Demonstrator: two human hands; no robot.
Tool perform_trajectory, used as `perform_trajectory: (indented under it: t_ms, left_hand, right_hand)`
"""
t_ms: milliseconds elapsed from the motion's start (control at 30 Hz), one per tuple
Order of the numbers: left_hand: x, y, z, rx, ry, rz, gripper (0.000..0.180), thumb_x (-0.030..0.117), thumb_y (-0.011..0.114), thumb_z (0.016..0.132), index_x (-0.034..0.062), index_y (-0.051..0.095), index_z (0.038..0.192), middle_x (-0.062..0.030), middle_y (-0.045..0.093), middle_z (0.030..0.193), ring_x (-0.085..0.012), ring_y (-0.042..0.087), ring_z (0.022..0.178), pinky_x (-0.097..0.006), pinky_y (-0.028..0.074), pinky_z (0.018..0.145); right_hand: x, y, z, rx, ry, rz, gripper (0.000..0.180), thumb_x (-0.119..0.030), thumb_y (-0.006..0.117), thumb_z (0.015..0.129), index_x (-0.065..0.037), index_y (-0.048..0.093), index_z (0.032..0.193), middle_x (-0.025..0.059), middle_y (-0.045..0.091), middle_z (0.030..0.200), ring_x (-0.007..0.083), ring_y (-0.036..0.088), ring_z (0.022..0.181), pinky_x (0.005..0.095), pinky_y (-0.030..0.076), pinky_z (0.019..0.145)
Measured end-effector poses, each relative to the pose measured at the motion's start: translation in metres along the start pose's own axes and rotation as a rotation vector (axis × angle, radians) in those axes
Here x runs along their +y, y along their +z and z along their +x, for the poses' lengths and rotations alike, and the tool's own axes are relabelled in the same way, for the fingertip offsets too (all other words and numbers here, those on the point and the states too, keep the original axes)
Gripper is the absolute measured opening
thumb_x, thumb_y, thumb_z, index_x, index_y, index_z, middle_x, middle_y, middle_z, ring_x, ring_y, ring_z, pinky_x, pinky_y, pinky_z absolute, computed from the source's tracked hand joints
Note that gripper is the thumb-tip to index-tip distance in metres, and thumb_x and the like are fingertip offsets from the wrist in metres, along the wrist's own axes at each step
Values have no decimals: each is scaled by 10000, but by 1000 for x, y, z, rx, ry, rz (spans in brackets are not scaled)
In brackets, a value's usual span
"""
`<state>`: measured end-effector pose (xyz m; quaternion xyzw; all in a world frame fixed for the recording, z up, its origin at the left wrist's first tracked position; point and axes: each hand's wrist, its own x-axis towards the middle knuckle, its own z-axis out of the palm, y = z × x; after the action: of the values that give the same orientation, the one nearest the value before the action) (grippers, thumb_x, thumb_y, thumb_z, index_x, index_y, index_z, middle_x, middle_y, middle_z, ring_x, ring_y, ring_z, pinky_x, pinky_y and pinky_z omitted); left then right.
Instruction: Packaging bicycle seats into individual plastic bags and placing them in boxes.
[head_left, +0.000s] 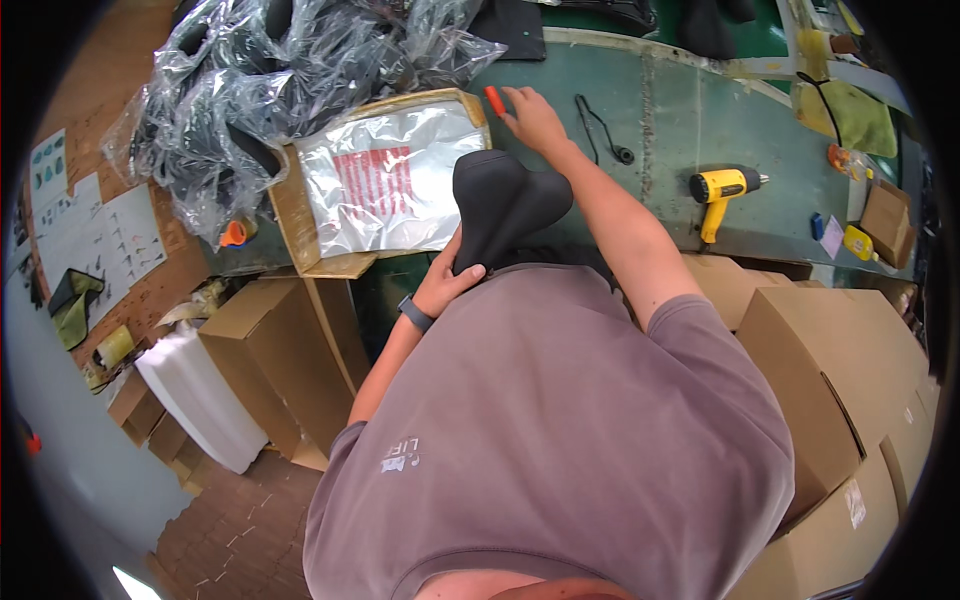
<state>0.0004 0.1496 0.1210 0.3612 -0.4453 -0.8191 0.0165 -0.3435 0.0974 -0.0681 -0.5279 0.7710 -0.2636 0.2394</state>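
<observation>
A black bicycle saddle (508,205) is close against my body, its narrow nose pointing toward me and its wide end away. My left hand (448,283) grips it by the nose, with the thumb on top. My right hand (535,122) reaches past the saddle over the green tabletop, fingers closed on a small red-handled tool (494,101); its working end cannot be made out. Left of the saddle, an open cardboard box (290,205) holds a silvery plastic bag (395,180) with red print. A dark cord or strap (597,128) lies right of my right hand.
Clear plastic bags (310,75) with black saddles heap up at the back left. A yellow heat gun (722,195) rests on the green table (690,120) at right. Cardboard boxes (830,350) stand on my right, another box (265,345) and white foam sheets (200,390) on my left.
</observation>
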Motion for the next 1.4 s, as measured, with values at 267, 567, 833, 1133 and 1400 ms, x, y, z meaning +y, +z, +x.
perform_trajectory:
  t_ms: [267, 567, 833, 1133, 1400]
  left_hand:
    - [45, -7, -42, 72, 85, 19, 858, 410, 780, 1031, 19, 375, 1679, -104, 704, 1140, -182, 664, 1028, -349, 530, 970]
    - [103, -15, -75, -215, 72, -188, 790, 396, 870, 909, -19, 531, 1489, -155, 732, 1065, -203, 723, 889, -336, 590, 776]
    - [91, -8, -68, -463, 64, -571, 969, 701, 789, 942, 27, 470, 1560, -184, 733, 1045, -204, 627, 597, -341, 500, 567]
    - [103, 7, -3, -952, -65, -728, 692, 512, 475, 1176, 129, 316, 1730, -126, 780, 880, -188, 663, 562, -325, 547, 569]
    - [150, 74, -3, -1424, -97, -828, 607, 381, 382, 1226, 245, 201, 1789, -104, 789, 832, -195, 724, 596, -316, 613, 615]
  right_hand:
    - [-19, 33, 16, 8, -9, -203, 571, -275, 863, 881, -138, 624, 1381, 166, 642, 1273, 400, 664, 1164, 512, 603, 955]
    - [-10, 40, 10, -33, -11, -301, 548, -172, 735, 979, -133, 550, 1493, 116, 674, 1291, 377, 663, 1186, 505, 596, 975]
    - [9, -10, -68, -280, 353, -174, 514, -97, 802, 935, -69, 561, 1388, 206, 699, 1233, 350, 761, 1110, 461, 650, 900]
    - [-79, -147, -226, 34, 561, 1743, 661, 3, 727, 1031, 55, 450, 1628, 138, 679, 1240, 207, 744, 1017, 348, 652, 858]
    - [-163, -242, -244, 723, 185, 1147, 292, 18, 694, 1053, 39, 732, 1341, 183, 619, 1592, 184, 764, 928, 323, 648, 841]
